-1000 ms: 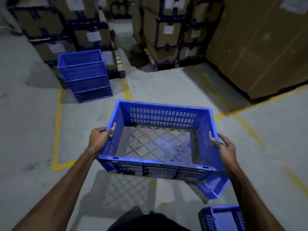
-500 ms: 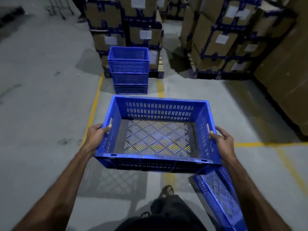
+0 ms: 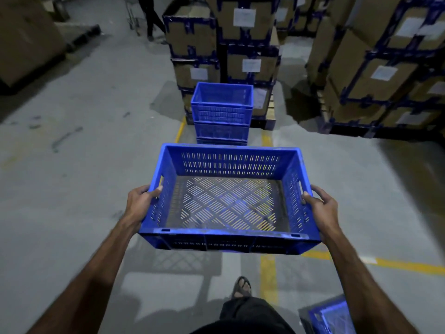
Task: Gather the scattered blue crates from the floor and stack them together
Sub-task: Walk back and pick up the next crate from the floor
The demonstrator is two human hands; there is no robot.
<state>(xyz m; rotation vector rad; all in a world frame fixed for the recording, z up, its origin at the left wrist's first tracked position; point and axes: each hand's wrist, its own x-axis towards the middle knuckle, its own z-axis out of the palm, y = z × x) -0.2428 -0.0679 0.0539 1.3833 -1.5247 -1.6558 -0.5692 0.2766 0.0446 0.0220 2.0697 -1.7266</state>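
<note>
I carry an empty blue slotted crate (image 3: 228, 203) level in front of me, above the floor. My left hand (image 3: 140, 203) grips its left side at the handle slot, thumb over the rim. My right hand (image 3: 319, 206) grips the right side the same way. Straight ahead a stack of blue crates (image 3: 222, 112) stands on the floor, its base hidden behind the far rim of the crate I hold. Another blue crate (image 3: 333, 318) lies on the floor at the bottom right, partly cut off by my right arm.
Stacked cardboard boxes on pallets (image 3: 221, 44) stand right behind the stack, more boxes (image 3: 380, 75) fill the right. Large cartons (image 3: 26, 39) sit far left. Yellow floor lines (image 3: 268, 273) run under the crate. A person's legs (image 3: 151, 18) show at the back. My sandalled foot (image 3: 242, 285) steps forward.
I have walked closer to the stack, which now lies dead ahead and larger. The floor crate at the right has slid to the bottom corner. Both hands keep their grip.
</note>
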